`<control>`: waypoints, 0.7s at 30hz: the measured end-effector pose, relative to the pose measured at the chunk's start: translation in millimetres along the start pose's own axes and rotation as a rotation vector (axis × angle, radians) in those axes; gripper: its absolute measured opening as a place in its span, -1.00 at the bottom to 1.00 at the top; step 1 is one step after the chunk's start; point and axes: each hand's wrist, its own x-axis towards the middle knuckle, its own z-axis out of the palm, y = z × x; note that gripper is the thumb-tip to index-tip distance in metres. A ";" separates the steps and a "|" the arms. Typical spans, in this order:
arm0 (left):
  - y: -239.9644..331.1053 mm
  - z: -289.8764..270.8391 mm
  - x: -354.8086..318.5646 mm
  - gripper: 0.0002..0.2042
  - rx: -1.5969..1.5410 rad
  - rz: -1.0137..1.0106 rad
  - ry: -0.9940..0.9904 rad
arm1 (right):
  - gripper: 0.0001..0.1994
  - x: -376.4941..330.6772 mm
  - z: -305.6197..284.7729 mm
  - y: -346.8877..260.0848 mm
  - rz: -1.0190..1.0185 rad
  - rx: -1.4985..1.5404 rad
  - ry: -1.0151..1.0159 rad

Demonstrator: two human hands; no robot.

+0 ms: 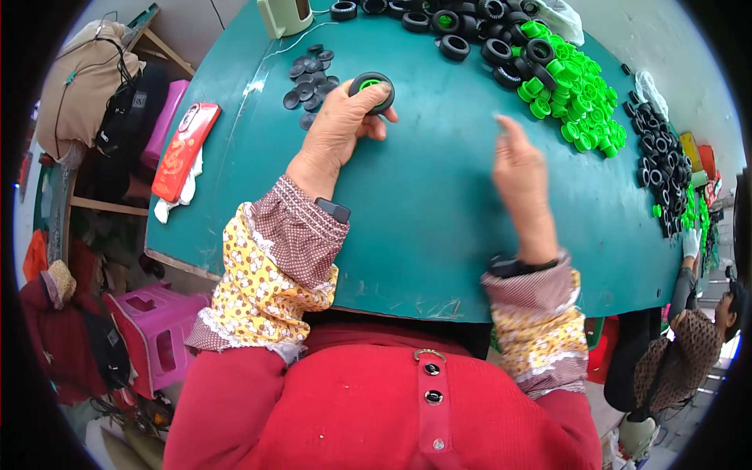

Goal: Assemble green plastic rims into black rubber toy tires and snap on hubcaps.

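My left hand [339, 125] is closed round a small black toy tyre [362, 79] with a green wheel hub [371, 84] inside it, the thumb resting on the hub side. My right hand [519, 160] is over the teal table to the right, slightly blurred. One finger stretches forward and the others look partly curled; nothing shows in it. Just beyond my left hand lies a loose group of small dark discs [308, 78]. Black tyres [495, 52] are heaped at the far side, some with green hubs in them, beside a pile of green wheel hubs [581, 94].
A red phone [186, 153] rests on white tissue at the table's left edge, and a beige container [283, 17] stands far left. More tyres [664, 172] lie at the right, near a co-worker [689, 345]. A pink stool [157, 337] stands on the floor at left.
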 end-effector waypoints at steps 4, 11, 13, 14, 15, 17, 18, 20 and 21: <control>-4.5 17.3 -10.2 -0.78 -0.314 -0.071 -0.156 | -0.79 3.5 -17.9 81.6 0.030 -0.413 0.015; -7.4 45.6 -22.3 -0.77 -0.227 -0.114 -0.275 | -0.78 11.5 -16.6 52.0 -0.127 -0.161 0.205; -10.6 47.9 -23.1 -0.79 -0.197 -0.118 -0.256 | -0.75 13.7 -7.4 -1.7 -0.083 0.346 0.079; -9.9 49.2 -22.6 -0.80 -0.165 -0.104 -0.235 | -0.73 14.3 -3.4 -25.4 0.003 0.644 -0.055; -8.1 49.9 -24.3 -0.78 -0.116 -0.089 -0.221 | -0.70 15.7 3.7 -41.8 0.071 0.831 -0.159; -13.3 46.9 -21.7 -0.77 0.009 -0.065 -0.250 | -0.68 15.5 14.1 -52.2 0.147 1.017 -0.259; -14.5 46.4 -20.9 -0.76 0.132 -0.032 -0.273 | -0.68 14.2 21.7 -50.5 0.226 1.071 -0.307; -14.8 48.8 -21.3 -0.73 0.130 -0.051 -0.285 | -0.69 13.8 27.4 -47.1 0.311 1.124 -0.357; -13.5 50.0 -22.1 -0.73 0.150 -0.072 -0.281 | -0.71 12.4 28.2 -44.1 0.351 1.209 -0.378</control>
